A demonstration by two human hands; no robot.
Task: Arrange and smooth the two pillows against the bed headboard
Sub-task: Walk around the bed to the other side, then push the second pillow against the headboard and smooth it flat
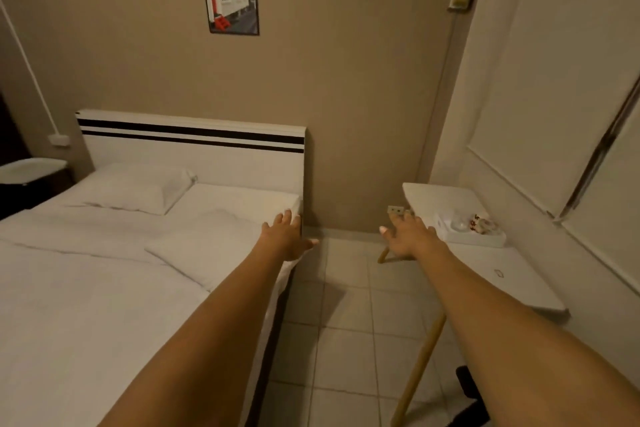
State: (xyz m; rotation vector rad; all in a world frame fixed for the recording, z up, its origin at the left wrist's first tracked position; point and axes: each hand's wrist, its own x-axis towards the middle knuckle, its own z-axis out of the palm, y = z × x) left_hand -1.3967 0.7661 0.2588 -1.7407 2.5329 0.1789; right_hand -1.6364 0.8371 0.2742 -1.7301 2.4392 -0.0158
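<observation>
Head view: we're standing at the side of a white bed (86, 305), both bare arms stretched out in front.
Headboard: white with two black stripes (194, 146), flat against the beige wall.
Far pillow: white pillow (138, 189) lying flat right up at the headboard, on the side away from us.
Near pillow: second white pillow (211, 246) further down from the headboard, angled, near the mattress edge on our side. There's bare sheet between it and the headboard.
Left hand: left hand (289, 236) is open with fingers spread, over the near pillow's corner by the mattress edge. We honestly can't tell if it's touching or just above, but it isn't gripping anything.
Right hand: right hand (410, 236) is open too, fingers splayed, out over the tiled floor (346, 322) well off to the side of the headboard, holding nothing.
Side table: white folding table (502, 274) beyond the right hand, with a white tray (474, 239) on it.
</observation>
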